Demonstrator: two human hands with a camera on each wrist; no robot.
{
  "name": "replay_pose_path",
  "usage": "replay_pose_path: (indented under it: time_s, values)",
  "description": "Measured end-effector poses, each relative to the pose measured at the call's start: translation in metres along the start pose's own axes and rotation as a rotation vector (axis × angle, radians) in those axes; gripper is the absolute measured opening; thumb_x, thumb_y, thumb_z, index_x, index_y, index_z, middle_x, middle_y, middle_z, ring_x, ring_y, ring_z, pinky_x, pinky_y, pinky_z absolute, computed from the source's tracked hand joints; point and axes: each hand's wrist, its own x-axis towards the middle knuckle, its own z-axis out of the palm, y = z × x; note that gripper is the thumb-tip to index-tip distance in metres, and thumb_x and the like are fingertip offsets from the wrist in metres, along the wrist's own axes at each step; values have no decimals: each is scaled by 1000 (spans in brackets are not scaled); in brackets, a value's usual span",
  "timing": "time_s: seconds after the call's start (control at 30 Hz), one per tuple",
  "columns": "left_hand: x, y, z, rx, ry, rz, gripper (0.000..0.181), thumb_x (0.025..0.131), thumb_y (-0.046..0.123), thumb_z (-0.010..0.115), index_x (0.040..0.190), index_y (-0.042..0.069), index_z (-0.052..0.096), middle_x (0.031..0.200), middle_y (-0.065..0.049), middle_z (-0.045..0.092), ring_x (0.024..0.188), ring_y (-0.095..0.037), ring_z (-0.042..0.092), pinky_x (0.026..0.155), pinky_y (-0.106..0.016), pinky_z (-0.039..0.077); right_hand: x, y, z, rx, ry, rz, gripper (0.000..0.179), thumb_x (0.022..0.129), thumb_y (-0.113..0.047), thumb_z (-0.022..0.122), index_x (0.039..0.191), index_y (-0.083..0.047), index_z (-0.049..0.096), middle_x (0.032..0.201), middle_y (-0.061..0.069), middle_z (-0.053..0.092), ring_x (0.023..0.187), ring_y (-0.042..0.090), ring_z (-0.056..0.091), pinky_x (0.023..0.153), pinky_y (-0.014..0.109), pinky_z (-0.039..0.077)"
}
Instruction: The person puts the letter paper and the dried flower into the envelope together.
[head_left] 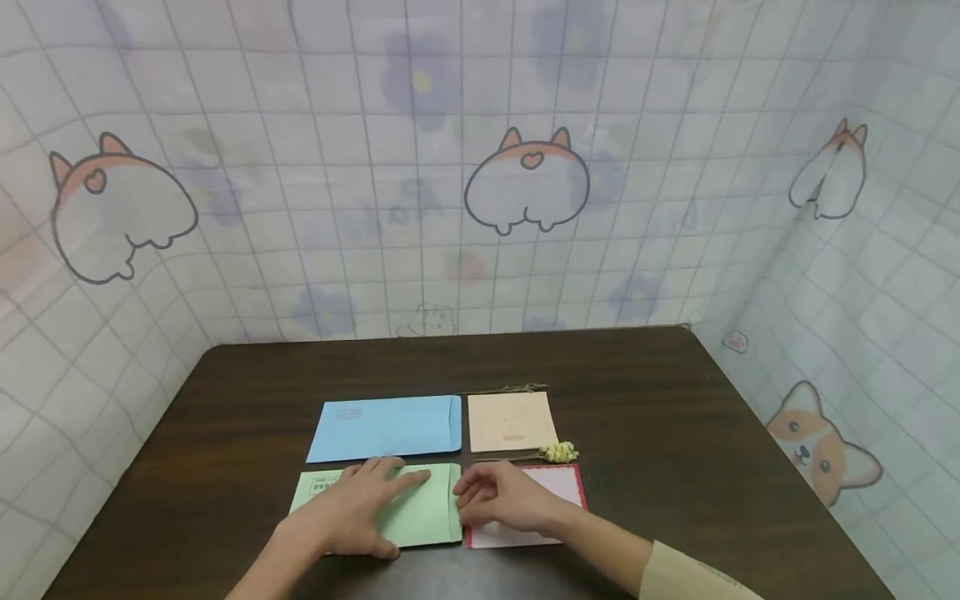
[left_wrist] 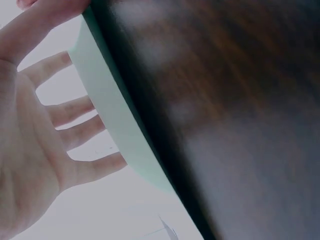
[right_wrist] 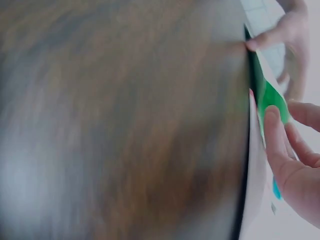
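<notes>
A light green envelope lies at the near left of the paper items, its flap at the right end. My left hand rests on it with spread, straight fingers, the thumb by its near edge. In the left wrist view this hand spans the envelope's pale side. At the flap end, my right hand has curled fingers. The right wrist view shows its thumb and fingertips pinching the bright green flap. Under the right hand lies a white card with a red border.
Behind the green envelope lies a blue envelope. A beige envelope sits to its right, with a dried yellow flower sprig along its near edge and another thin dried stem behind. Patterned cloth surrounds the dark wooden table.
</notes>
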Motion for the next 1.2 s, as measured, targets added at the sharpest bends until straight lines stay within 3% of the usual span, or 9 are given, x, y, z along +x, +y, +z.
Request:
replay_pose_path:
  time_s: [0.4, 0.63, 0.93, 1.2]
  values:
    - [0, 2, -2, 4, -30, -23, 93, 72, 41, 90, 153, 21, 48, 143, -14, 48, 131, -34, 46, 102, -62, 39, -33, -6, -55, -369, 163, -75, 13, 95, -17, 75, 103, -7, 72, 87, -1, 65, 75, 17, 61, 64, 27, 49]
    - [2, 3, -4, 16, -29, -36, 93, 72, 41, 91, 153, 21, 49, 142, -14, 48, 130, -35, 47, 101, -62, 40, -53, -5, -88, -547, 235, -36, 15, 90, -16, 79, 98, -7, 70, 82, -5, 61, 72, 14, 56, 61, 28, 47]
    - [2, 2, -3, 29, -18, -22, 95, 70, 42, 92, 153, 21, 49, 142, -14, 48, 129, -35, 47, 100, -61, 41, -71, 5, -100, -681, 296, 40, 23, 82, -18, 87, 94, -8, 70, 78, -5, 58, 67, 12, 50, 59, 29, 43]
    - [2, 3, -3, 23, -31, -36, 95, 70, 41, 92, 152, 20, 49, 141, -15, 48, 128, -35, 47, 101, -61, 41, -66, 15, -95, -724, 346, 132, 35, 76, -18, 91, 105, -9, 73, 85, -2, 62, 76, 15, 55, 65, 35, 48]
